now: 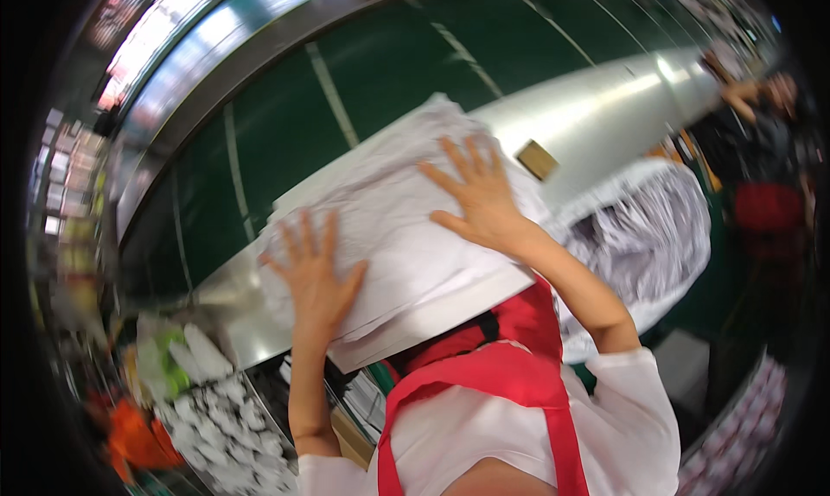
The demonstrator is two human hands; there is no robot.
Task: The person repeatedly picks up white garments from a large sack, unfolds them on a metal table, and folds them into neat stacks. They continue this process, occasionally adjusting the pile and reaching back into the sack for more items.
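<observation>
A stack of white cloth [398, 245] lies in front of me on a flat white board [441, 319], which juts over the near edge of the metal worktop. My left hand [316, 276] rests flat on the left part of the cloth, fingers spread. On the right part lies my right hand [480, 198], its fingers also spread, pressing nothing but the cloth's top. Neither hand grips anything. Light creases run across the upper layer. The board is mostly hidden beneath the cloth.
Beyond the cloth runs a green conveyor belt [277, 116] with pale cross stripes. A small brown block [538, 160] sits on the metal worktop [596, 98]. At right stands a white-lined bin [644, 228]; at left, a crate of white bundles [229, 435]. Another person [761, 107] is at far right.
</observation>
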